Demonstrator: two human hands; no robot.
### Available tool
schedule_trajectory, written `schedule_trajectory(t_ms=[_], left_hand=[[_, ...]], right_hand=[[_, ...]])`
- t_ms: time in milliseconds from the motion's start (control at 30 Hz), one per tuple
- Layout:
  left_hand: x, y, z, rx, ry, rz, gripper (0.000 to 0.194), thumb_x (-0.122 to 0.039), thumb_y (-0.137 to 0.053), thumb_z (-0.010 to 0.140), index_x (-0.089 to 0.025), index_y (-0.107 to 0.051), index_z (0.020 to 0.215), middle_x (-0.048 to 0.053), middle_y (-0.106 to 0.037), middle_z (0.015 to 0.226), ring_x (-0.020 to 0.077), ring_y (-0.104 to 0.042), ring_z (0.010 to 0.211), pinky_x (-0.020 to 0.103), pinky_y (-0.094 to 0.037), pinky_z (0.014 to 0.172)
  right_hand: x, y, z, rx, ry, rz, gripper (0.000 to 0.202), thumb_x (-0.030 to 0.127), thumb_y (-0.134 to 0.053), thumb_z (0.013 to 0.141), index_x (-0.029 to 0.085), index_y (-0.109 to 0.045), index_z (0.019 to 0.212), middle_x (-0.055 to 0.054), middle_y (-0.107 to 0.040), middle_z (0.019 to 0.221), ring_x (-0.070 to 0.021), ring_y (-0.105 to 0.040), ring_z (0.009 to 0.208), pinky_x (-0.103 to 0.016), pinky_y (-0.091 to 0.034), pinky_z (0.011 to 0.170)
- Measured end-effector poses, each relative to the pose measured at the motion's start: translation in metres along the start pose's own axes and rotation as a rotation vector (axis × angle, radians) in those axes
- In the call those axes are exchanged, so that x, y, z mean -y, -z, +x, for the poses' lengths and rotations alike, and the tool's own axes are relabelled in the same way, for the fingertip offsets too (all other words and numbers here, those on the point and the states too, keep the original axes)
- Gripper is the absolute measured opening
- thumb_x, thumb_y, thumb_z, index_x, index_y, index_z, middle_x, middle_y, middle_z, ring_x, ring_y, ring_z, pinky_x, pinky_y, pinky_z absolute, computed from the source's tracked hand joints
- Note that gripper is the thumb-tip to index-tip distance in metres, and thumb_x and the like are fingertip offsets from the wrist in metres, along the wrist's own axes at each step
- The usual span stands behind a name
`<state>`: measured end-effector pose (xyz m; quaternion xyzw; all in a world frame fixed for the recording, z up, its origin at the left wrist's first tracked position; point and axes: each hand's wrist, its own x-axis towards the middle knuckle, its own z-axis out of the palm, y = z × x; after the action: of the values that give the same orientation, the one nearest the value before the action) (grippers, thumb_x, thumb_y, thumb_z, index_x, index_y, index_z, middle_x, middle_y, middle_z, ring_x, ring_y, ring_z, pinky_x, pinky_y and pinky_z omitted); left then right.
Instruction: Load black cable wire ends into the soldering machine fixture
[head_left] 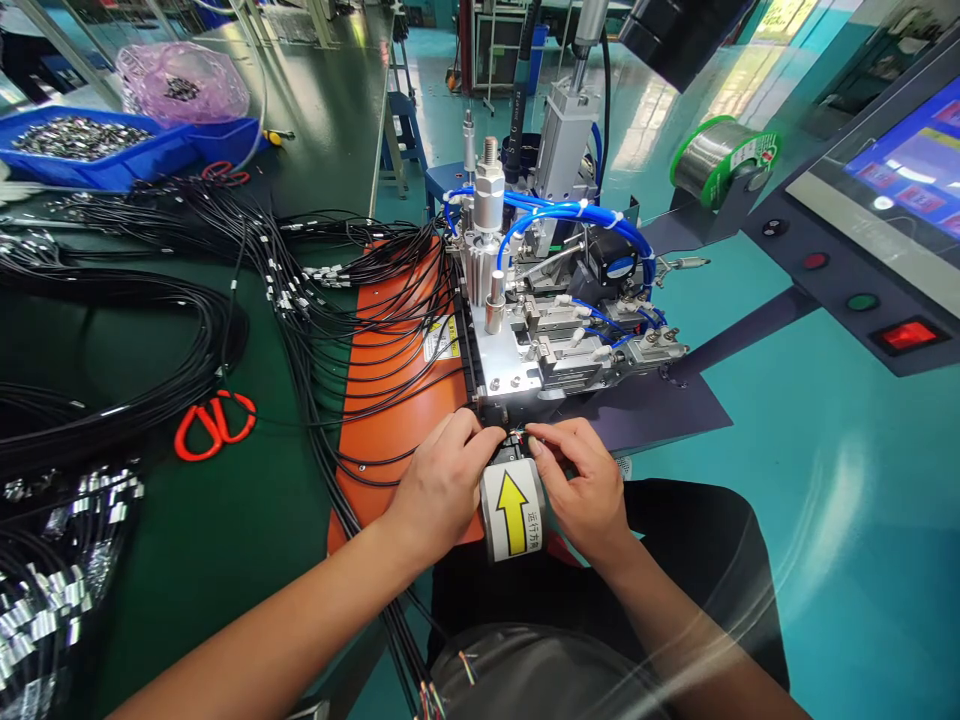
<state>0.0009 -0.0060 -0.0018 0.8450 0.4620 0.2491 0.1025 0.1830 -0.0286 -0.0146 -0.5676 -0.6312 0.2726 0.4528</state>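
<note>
At the machine's front, our left hand and right hand sit narrow around thin wires — whether either grips, we cannot tell. Placing these looks unfinished; black cables crossing the orange panel seem finished or waiting — unclear which.

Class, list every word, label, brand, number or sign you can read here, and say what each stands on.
"运行方向": white label on the machine.
Sign: yellow arrow, same label.
Too small or blurred to read: the print on the orange panel's yellow-and-white sticker, the spool's label, the black hose and the screen.
</note>
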Motion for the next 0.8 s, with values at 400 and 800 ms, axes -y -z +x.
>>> schedule_trajectory(t_ms=[400, 800], left_hand=[[0.001, -0.001, 0.0, -0.004, 0.0, -0.006, 0.026, -0.008, -0.044, 0.092, -0.016, -0.064, 0.106, 0.004, -0.05, 0.086, 0.0182, -0.05, 0.079, 0.03, -0.045, 0.069], [0.0, -0.001, 0.001, 0.007, 0.012, 0.008, 0.024, -0.008, -0.046, 0.092, -0.017, -0.065, 0.104, 0.005, -0.051, 0.086, 0.0187, -0.051, 0.08, 0.03, -0.046, 0.07]], right_hand=[[-0.002, -0.001, 0.017, 0.053, -0.334, 0.126, 0.027, 0.043, -0.062, 0.088, 0.019, -0.073, 0.092, -0.003, -0.066, 0.08, -0.0152, -0.057, 0.064, -0.027, -0.045, 0.058], [-0.004, -0.001, 0.02, 0.072, -0.341, 0.233, 0.032, 0.045, -0.06, 0.088, 0.017, -0.073, 0.093, -0.006, -0.07, 0.081, -0.0168, -0.059, 0.066, -0.026, -0.043, 0.053]])
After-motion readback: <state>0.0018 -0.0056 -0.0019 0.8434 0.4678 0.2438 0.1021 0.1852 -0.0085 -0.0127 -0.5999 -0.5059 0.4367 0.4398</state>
